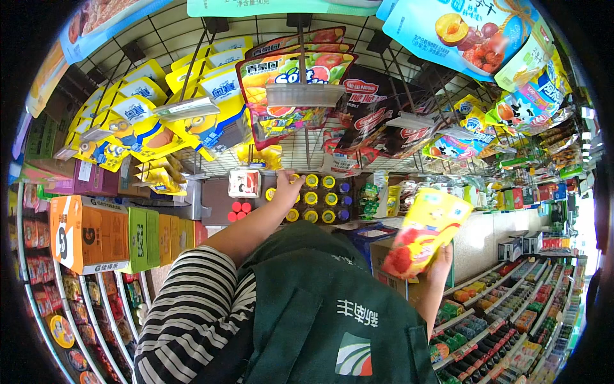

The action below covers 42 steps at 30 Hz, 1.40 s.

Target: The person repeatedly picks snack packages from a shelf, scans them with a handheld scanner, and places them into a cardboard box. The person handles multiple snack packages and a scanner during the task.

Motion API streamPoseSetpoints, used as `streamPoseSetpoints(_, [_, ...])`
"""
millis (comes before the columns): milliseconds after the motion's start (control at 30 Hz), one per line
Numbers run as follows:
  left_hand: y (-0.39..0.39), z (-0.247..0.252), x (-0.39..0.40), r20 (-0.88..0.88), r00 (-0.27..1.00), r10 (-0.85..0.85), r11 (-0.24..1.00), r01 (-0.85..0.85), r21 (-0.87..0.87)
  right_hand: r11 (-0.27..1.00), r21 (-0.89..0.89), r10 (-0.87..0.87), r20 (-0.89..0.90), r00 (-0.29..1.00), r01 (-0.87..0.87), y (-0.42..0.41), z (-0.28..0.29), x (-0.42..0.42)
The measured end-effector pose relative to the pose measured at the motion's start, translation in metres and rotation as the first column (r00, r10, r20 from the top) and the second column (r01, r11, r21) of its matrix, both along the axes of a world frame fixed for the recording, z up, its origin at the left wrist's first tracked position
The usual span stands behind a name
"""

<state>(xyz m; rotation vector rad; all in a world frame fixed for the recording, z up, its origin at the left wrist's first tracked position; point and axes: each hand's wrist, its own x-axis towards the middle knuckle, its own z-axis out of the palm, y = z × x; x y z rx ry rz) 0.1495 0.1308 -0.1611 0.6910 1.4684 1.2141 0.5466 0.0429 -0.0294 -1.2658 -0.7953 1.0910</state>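
My left hand (289,183) reaches to the shelf ahead, among rows of yellow-capped containers (311,198). Its fingertips are near the caps by the shelf's back; whether they grip one cannot be told. My right hand (440,263), lower right, holds a yellow snack pouch (426,233) with red fruit pictures by its lower edge. Left of my left hand stand red-capped containers (238,211) and a small white and red box (244,183). Purple-capped containers (344,200) stand to the right of the yellow caps. A small yellow bag (261,156) lies just behind my left hand.
Bagged sweets (295,91), yellow pouches (139,127) and dark Nestlé bags (367,117) hang from wire-rack hooks overhead. Orange Gatorade cartons (103,235) are stacked at left. A cardboard box (383,254) stands beside my right arm. Stocked shelves (508,312) fill the lower right.
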Motion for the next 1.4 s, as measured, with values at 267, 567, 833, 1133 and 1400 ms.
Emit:
streamPoseSetpoints(267, [-0.004, 0.033, -0.009, 0.078, 0.979, -0.187, 0.98, 0.192, -0.049, 0.941, -0.267, 0.337, 0.775, 0.534, -0.208, 0.02, -0.056, -0.071])
streamPoseSetpoints(567, [-0.003, 0.042, -0.008, 0.425, 0.879, -0.216, 0.945, 0.297, -0.135, 0.861, -0.409, 0.506, 0.619, 0.6, -0.304, 0.055, -0.127, -0.126])
streamPoseSetpoints(833, [-0.008, 0.052, -0.012, 0.492, 0.859, -0.143, 0.947, 0.264, -0.185, 0.769, -0.444, 0.637, 0.472, 0.609, -0.461, 0.085, -0.139, -0.178])
streamPoseSetpoints(1133, [-0.011, 0.046, -0.011, 0.504, 0.858, -0.099, 0.958, 0.219, -0.185, 0.793, -0.349, 0.585, 0.207, 0.784, -0.499, 0.091, -0.153, -0.195])
streamPoseSetpoints(1400, [-0.012, 0.045, -0.01, 0.529, 0.845, -0.079, 0.957, 0.212, -0.196, 0.765, -0.415, 0.57, 0.08, 0.818, -0.492, 0.098, -0.147, -0.203])
